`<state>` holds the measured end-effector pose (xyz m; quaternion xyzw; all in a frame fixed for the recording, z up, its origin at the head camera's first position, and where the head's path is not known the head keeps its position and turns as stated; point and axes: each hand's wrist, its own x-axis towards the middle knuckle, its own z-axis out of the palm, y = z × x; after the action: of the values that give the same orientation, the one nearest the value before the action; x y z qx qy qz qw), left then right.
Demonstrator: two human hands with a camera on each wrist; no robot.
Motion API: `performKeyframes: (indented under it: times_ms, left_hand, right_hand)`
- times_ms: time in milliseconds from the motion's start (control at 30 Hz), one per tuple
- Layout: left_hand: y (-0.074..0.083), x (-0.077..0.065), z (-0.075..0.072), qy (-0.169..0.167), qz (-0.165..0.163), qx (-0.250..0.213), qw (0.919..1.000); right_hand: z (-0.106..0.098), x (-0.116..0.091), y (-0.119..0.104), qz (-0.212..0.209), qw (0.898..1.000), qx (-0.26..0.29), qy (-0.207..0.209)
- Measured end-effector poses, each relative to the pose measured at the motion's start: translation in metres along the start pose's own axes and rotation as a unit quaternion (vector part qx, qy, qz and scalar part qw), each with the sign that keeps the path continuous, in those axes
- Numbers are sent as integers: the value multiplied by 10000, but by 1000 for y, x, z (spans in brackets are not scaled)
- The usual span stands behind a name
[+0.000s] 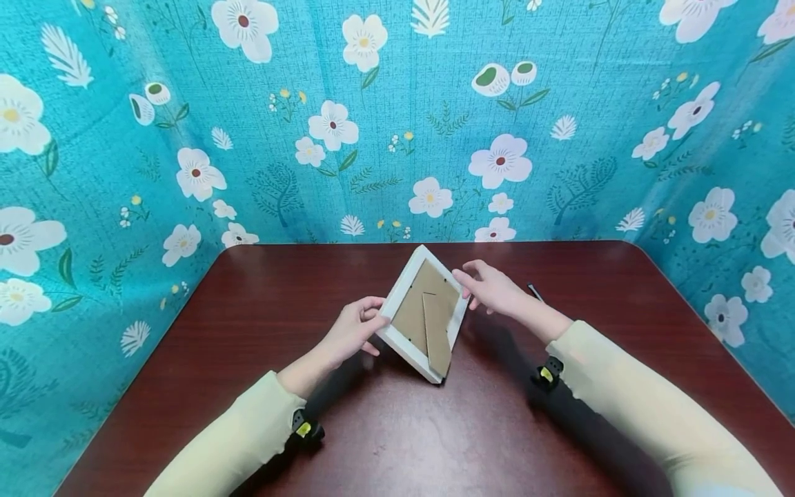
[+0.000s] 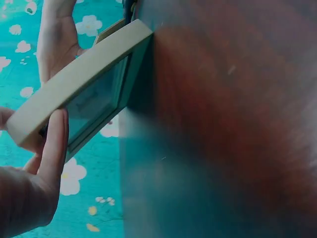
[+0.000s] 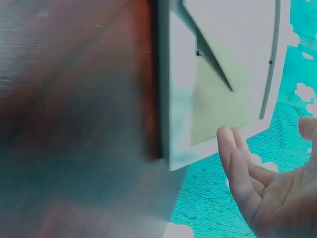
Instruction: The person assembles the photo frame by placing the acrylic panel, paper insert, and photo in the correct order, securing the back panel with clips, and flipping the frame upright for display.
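A white picture frame (image 1: 406,317) stands tilted on one lower corner, its brown backing board towards me. The easel leg (image 1: 437,335) on the back hangs slightly out from the board. My left hand (image 1: 348,331) grips the frame's left edge, thumb on the back side and fingers on the front. In the left wrist view the glass front (image 2: 94,99) shows inside the thick rim. At the frame's upper right edge is my right hand (image 1: 493,288), fingertips right at the rim. The right wrist view shows its fingers (image 3: 237,173) loosely extended and the thumb apart from the frame.
Dark reddish-brown table (image 1: 248,297) lies under both hands. A small thin dark object (image 1: 535,292) lies behind the right forearm. Beyond the table's back edge hangs a blue flowered cloth (image 1: 385,138). Black wrist devices (image 1: 306,426) sit at both sleeve cuffs.
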<state>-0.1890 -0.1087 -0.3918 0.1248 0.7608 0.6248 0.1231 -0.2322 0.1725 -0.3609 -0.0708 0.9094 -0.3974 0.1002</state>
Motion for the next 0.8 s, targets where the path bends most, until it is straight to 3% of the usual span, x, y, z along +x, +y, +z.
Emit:
performKeyframes:
  times_ms: [133,267,433,600,667,800]
  left_hand:
    - [5,8,-2,290,266,546,9977]
    - [10,11,-3,497,384,1026,9927]
    - [18,9,-2,681,580,1568,9836]
    - [28,3,3,811,1128,2287,9635]
    - [31,0,5,834,1341,2561,9537]
    - [36,-5,12,786,1679,2875,9397]
  right_hand:
    - [-6,6,-8,-165,9998,-51,94]
    - [-6,10,-14,-747,9914,-1002,395]
    - [-6,13,-25,-1870,9558,-2197,567]
    - [-11,16,-40,-2766,9134,-2964,353]
    - [-14,18,-45,-3008,8983,-3194,235]
    - [-19,18,-53,-3245,8793,-3487,41]
